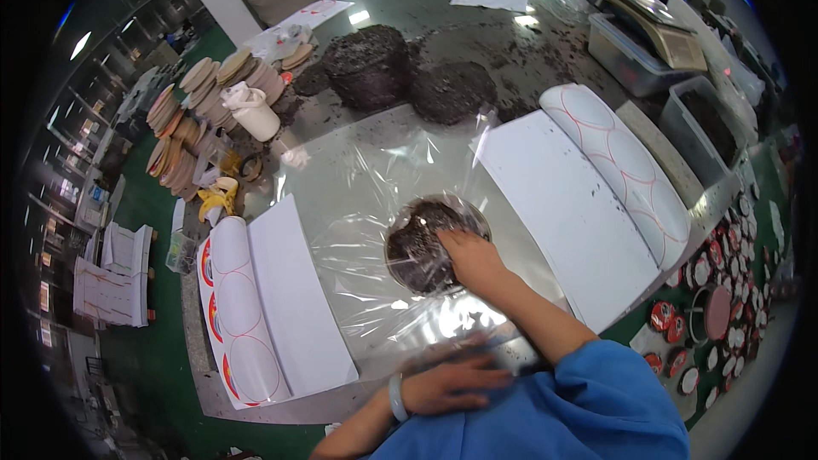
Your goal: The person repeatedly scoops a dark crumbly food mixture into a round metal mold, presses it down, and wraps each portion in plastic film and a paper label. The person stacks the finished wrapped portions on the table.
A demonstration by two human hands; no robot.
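Note:
A round metal ring (491,228) stands on the table with dark, crumbly leafy material (418,246) inside it, over a sheet of clear plastic film (358,204). My right hand (470,259) reaches into the ring's right side, its fingertips on the dark material; whether it grips any is hidden. Near the table's front edge, against the blue garment, my left hand (447,386) is slightly blurred, fingers spread, with nothing seen in it. A pale bangle (397,398) circles the left wrist. White paper sheets lie left (303,294) and right (569,204) of the film.
Behind the film sit a dark compressed cake (367,67) and a flatter dark disc (454,92). Stacked round discs (203,86), a white jug (255,116) and a banana peel (218,198) are at left. Plastic tubs (696,134) and a scale (664,32) stand at right.

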